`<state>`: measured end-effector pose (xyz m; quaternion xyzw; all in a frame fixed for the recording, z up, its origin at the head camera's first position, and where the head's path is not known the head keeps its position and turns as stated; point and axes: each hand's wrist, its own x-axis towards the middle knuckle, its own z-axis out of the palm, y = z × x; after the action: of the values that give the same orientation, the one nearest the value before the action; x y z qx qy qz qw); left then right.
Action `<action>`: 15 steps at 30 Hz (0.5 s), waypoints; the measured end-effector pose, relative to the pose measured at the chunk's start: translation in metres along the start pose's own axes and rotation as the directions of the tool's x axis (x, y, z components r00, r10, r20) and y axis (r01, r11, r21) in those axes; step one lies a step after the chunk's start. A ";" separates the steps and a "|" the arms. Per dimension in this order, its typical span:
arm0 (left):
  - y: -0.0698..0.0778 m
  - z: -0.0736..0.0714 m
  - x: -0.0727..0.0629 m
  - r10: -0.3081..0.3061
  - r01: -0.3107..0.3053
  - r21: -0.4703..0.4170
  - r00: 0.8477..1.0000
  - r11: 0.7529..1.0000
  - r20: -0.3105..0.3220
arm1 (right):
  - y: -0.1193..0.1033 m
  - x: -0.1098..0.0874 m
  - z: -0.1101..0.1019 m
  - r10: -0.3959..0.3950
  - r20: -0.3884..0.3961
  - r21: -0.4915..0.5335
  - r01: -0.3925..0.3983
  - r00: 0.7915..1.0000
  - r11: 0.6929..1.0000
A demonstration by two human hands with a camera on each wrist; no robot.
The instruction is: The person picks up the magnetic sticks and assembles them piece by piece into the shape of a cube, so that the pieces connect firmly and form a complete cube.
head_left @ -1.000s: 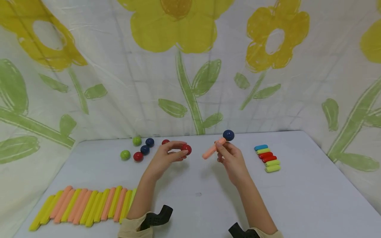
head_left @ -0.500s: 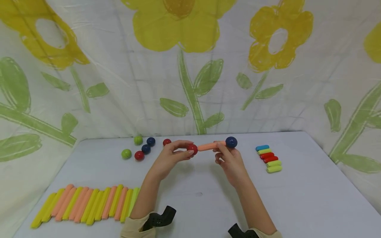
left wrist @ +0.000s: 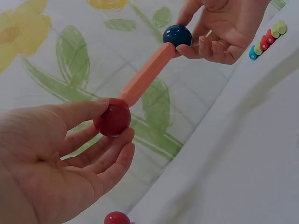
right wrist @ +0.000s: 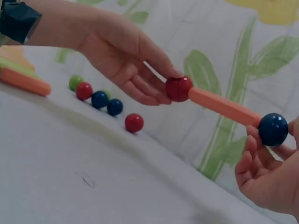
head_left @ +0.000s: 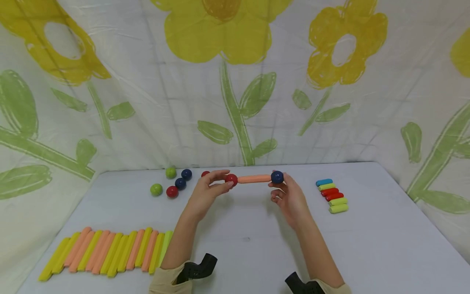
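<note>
On an orange stick [head_left: 254,179], fingers [left wrist: 117,162] pinch a red ball [head_left: 231,179] and blue ball [head_left: 277,177].

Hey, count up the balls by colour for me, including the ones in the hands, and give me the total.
Red balls: 3, one held in the left hand
Blue balls: 3, one held in the right hand
Green balls: 2
Total: 8
</note>
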<state>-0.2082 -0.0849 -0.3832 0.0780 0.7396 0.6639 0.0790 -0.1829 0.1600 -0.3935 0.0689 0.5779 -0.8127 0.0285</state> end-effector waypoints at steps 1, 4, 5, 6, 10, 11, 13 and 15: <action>-0.002 0.001 0.001 -0.007 0.007 0.003 1.000 1.000 -0.022 | 0.001 0.001 -0.001 -0.004 -0.017 -0.019 0.004 1.000 1.000; -0.009 0.006 0.003 -0.033 0.034 0.014 0.997 0.999 -0.073 | 0.006 0.005 -0.003 -0.025 -0.062 -0.100 0.019 0.998 0.995; -0.012 0.008 0.003 -0.039 0.040 0.015 0.995 0.999 -0.087 | 0.009 0.006 -0.004 -0.032 -0.077 -0.131 0.021 0.997 0.991; -0.014 0.009 0.004 -0.047 0.048 0.006 0.994 0.999 -0.100 | 0.011 0.007 -0.005 -0.038 -0.094 -0.156 0.023 0.995 0.988; -0.023 0.014 0.004 -0.066 0.067 -0.001 0.988 0.998 -0.141 | 0.019 0.010 -0.009 -0.067 -0.123 -0.283 0.030 0.990 0.959; -0.025 0.015 0.005 -0.068 0.072 0.021 0.986 0.997 -0.153 | 0.021 0.010 -0.011 -0.079 -0.120 -0.315 0.037 0.990 0.948; -0.029 0.016 0.006 -0.077 0.090 0.073 0.982 0.993 -0.172 | 0.024 0.011 -0.013 -0.108 -0.094 -0.385 0.064 0.990 0.921; -0.033 0.016 0.007 -0.085 0.110 0.126 0.978 0.986 -0.189 | 0.028 0.012 -0.016 -0.137 -0.058 -0.433 0.099 0.989 0.896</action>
<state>-0.2117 -0.0716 -0.4174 -0.0146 0.7902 0.6116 0.0376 -0.1901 0.1664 -0.4263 0.0609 0.7461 -0.6623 -0.0313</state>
